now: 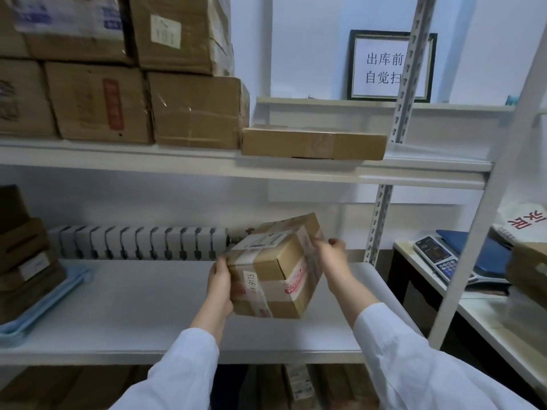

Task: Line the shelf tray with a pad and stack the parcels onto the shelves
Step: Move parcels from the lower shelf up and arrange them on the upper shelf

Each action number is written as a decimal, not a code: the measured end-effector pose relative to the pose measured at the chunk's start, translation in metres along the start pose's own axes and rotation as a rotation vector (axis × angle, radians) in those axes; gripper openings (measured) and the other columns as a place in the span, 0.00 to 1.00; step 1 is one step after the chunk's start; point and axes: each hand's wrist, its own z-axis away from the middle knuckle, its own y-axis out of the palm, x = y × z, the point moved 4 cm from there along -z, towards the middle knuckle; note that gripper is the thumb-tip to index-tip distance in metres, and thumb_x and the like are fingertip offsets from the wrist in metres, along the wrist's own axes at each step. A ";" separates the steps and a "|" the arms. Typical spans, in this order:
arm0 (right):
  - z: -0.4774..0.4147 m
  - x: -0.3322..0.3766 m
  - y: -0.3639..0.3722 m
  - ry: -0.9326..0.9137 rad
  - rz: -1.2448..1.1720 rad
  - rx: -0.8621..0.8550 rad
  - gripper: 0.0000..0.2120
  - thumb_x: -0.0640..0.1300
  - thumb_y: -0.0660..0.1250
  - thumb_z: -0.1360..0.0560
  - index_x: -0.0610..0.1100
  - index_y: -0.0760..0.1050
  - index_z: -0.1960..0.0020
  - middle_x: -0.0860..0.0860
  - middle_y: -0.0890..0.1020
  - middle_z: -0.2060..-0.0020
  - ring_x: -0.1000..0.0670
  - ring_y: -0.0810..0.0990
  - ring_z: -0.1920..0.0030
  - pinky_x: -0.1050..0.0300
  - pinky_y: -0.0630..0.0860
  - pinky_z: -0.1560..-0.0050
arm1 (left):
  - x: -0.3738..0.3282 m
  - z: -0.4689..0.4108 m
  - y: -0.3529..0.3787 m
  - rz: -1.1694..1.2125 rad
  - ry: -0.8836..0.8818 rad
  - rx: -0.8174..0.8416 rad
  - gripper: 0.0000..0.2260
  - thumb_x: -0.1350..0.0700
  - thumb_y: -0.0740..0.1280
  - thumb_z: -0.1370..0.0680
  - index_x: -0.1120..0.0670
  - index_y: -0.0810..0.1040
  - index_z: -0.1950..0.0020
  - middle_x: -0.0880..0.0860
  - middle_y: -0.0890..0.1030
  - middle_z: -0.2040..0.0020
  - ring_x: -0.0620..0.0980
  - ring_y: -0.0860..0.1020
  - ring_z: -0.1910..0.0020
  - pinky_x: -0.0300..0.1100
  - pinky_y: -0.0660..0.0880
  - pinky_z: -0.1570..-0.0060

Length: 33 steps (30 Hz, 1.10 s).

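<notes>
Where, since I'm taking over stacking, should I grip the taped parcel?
By opposite side faces, one palm from each side, as the left hand and right hand do: the parcel is blocky, tilted and likely too wide for one hand.

The parcel hangs between the left hand and right hand over the middle shelf, toward its right end. At its left end, boxes rest on a tray. Cartons fill the left of the upper shelf; a flat box lies just right of them.
</notes>
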 end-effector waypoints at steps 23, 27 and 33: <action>0.045 0.063 0.080 -0.029 -0.013 0.293 0.53 0.79 0.57 0.53 0.49 0.71 0.37 0.44 0.77 0.41 0.40 0.77 0.45 0.48 0.74 0.49 | -0.178 0.109 -0.101 -0.265 0.395 0.098 0.14 0.44 0.67 0.26 0.55 0.80 0.55 0.53 0.84 0.62 0.51 0.80 0.62 0.41 0.78 0.62; 0.083 0.084 0.093 -0.059 -0.090 0.321 0.43 0.77 0.53 0.35 0.49 0.62 0.31 0.43 0.71 0.34 0.35 0.71 0.37 0.33 0.72 0.42 | -0.198 0.137 -0.112 -0.030 0.535 0.166 0.08 0.49 0.64 0.24 0.53 0.79 0.51 0.53 0.82 0.55 0.52 0.77 0.52 0.49 0.74 0.49; 0.102 0.116 0.097 -0.209 -0.030 0.312 0.35 0.69 0.51 0.26 0.46 0.59 0.28 0.42 0.67 0.31 0.37 0.70 0.35 0.44 0.72 0.44 | -0.215 0.168 -0.110 0.144 0.683 0.256 0.20 0.40 0.65 0.32 0.47 0.75 0.44 0.52 0.80 0.43 0.53 0.76 0.42 0.53 0.73 0.44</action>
